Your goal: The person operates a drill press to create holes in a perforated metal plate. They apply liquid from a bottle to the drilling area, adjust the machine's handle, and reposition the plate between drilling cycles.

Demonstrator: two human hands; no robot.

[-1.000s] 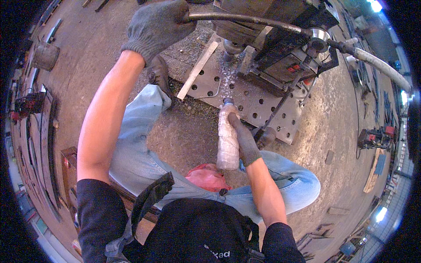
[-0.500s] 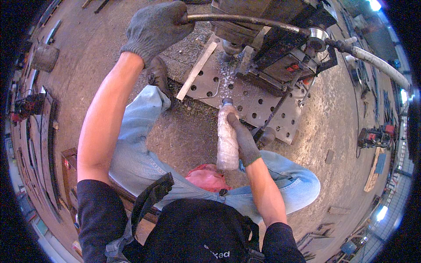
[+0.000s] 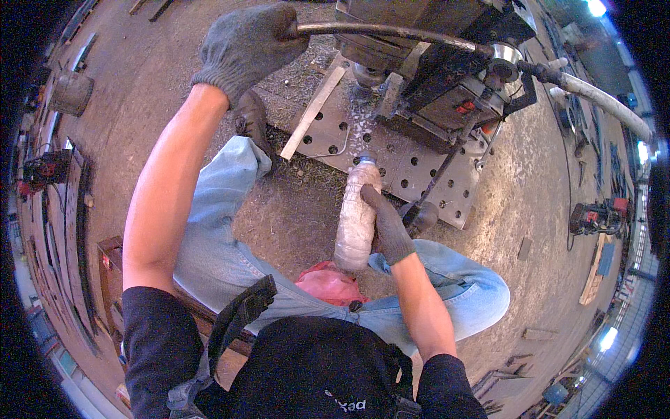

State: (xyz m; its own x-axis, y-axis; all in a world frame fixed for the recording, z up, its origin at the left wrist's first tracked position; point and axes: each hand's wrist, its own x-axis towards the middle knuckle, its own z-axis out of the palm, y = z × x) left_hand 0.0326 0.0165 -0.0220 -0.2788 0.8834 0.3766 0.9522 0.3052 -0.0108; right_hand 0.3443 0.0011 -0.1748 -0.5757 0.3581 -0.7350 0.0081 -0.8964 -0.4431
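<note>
The right hand [image 3: 388, 230], in a dark glove, is closed round a cloudy plastic bottle [image 3: 356, 213], fingers wrapped about its middle. The bottle's long axis runs away from the person, its blue-capped neck tilted toward the perforated steel plate [image 3: 419, 164] just beyond it, so the mouth lies ahead of the grip and nearly at the plate's near edge. The left hand [image 3: 246, 43], also gloved, is shut on the end of a long metal lever [image 3: 391, 31] that reaches rightward to the drilling machine [image 3: 447, 77] standing on the plate. The drill bit [image 3: 368, 75] meets the plate amid pale shavings, straight ahead of the bottle's neck; the right hand is much the nearer to that spot. A flat pale bar [image 3: 314, 112] lies slantwise on the plate's left edge.
</note>
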